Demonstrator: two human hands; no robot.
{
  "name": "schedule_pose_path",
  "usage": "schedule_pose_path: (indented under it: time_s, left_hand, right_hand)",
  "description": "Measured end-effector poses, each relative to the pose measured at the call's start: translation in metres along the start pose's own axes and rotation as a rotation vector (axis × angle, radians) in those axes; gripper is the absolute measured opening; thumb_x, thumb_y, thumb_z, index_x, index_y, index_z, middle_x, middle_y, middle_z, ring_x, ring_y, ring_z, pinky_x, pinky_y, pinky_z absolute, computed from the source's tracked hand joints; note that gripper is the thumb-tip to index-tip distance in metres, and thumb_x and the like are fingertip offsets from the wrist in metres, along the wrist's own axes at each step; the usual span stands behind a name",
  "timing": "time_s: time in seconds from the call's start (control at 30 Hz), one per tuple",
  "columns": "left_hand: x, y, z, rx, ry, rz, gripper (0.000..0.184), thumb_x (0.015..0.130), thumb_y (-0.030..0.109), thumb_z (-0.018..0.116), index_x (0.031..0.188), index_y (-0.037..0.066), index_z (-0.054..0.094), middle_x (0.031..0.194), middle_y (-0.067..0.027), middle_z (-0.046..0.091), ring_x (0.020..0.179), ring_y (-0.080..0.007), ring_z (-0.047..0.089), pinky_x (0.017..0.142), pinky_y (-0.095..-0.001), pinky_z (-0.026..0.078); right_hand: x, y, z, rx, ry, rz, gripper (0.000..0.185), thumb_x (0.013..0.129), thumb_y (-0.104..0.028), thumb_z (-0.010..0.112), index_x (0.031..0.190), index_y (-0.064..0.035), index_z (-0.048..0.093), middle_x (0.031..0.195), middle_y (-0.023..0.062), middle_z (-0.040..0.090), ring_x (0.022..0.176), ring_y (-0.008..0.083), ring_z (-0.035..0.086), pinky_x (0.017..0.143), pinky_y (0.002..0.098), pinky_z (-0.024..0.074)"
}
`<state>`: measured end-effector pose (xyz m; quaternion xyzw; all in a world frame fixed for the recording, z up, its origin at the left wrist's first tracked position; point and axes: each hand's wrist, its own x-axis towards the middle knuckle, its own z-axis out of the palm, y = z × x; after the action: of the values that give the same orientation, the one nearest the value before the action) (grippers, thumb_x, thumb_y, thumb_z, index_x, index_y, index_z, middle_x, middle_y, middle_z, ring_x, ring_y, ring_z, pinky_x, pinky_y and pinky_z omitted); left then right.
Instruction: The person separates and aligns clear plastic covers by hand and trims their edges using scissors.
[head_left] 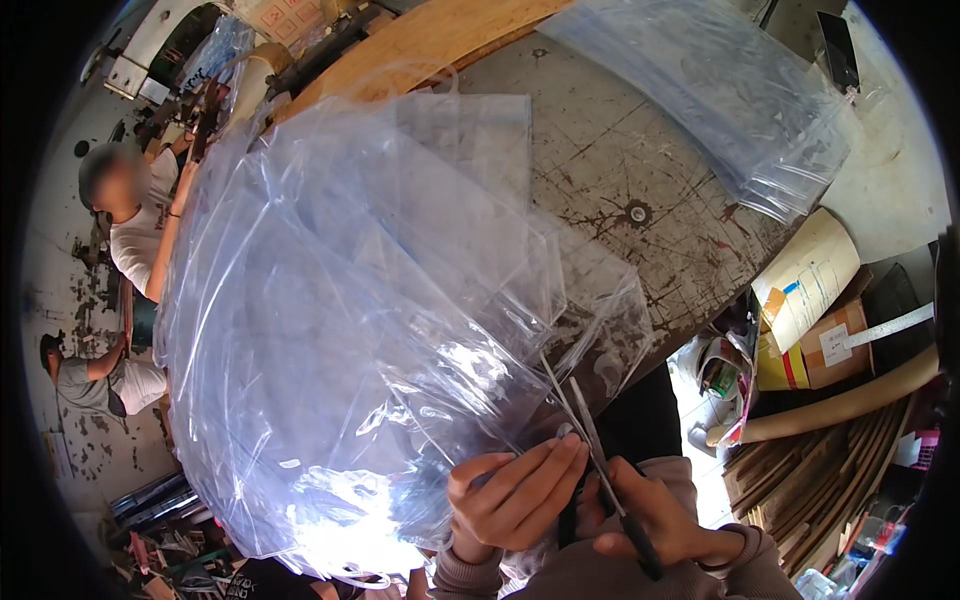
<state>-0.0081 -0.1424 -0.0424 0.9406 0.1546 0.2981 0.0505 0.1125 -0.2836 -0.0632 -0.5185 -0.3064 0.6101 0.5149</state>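
1. Scissors (594, 450) lay nearest, in the right hand (655, 518): fingers wrapped round the dark handle, little gap left in the grip. Blades slightly parted, tips toward loose plastic.
2. Left hand (518, 495) just beside the blades, fingers bent and drawn together, seemingly pinching an edge of clear plastic; exact hold hard to make out through the transparent layers. Chief hazard, as judged: fingertips so near the steel that a slip of the slick film, with the blades closing, could nick one.
3. Plastic bundle (330, 260) next out: a big, crumpled, see-through heap, partly on the worktop (610, 170) and bulging well past it on the left. Strong glare on its lower part. Two risks noted: blades catching a second fold, since glare and clear layers hid the edges; the heap sliding off, since much of it looked unsupported.
4. Worktop surface scratched, stained, with a round metal fitting (637, 213) set in it.
5. Flat stack of clear plastic (700, 90) beyond, apart from the hands, one end at the worktop's right edge. A knock could shift it, the sheets looking slippery.
6. Off to the right, below worktop level: cardboard box (835, 345) and long tube (830, 408).
7. Farther left, past the bundle: two people, one in a white top (138, 240), one in grey (90, 385).
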Motion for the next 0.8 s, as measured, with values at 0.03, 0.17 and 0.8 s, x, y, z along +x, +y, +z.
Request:
schedule_pose_path:
  time_s: [0.03,0.17,0.8]
  left_hand:
    - [0.0003,0.0,0.0002,-0.002,0.0,-0.001,0.011,0.072,0.014,0.068,0.082,0.017,0.072,0.094,0.0064,0.069,0.081,-0.0066,0.063,0.071,-0.0256,0.037]
    - [0.0006,-0.0003,0.0005,-0.005,0.0,0.004,0.01,0.072,0.014,0.068,0.081,0.017,0.072,0.093,0.0064,0.069,0.08,-0.0064,0.063,0.071,-0.0256,0.037]
    - [-0.002,-0.0032,0.0015,-0.016,0.011,0.034,0.01,0.073,0.013,0.067,0.081,0.015,0.072,0.095,0.0056,0.069,0.082,-0.0067,0.062,0.069,-0.025,0.037]
  right_hand:
    - [-0.0001,-0.0005,-0.0001,0.0,0.001,0.002,0.051,0.077,-0.037,0.075,0.104,-0.0035,0.047,0.077,0.0054,0.053,0.071,0.0148,0.055,0.064,0.028,0.0433]
    - [0.0008,-0.0039,-0.001,-0.016,0.0,0.002,0.052,0.076,-0.037,0.075,0.104,-0.0032,0.047,0.077,0.0055,0.053,0.071,0.0146,0.055,0.064,0.0283,0.0429]
    - [0.0023,-0.0083,-0.0001,-0.154,0.06,-0.037,0.055,0.074,-0.039,0.077,0.103,-0.0016,0.049,0.078,0.0081,0.055,0.07,0.0184,0.057,0.064,0.0304,0.0446]
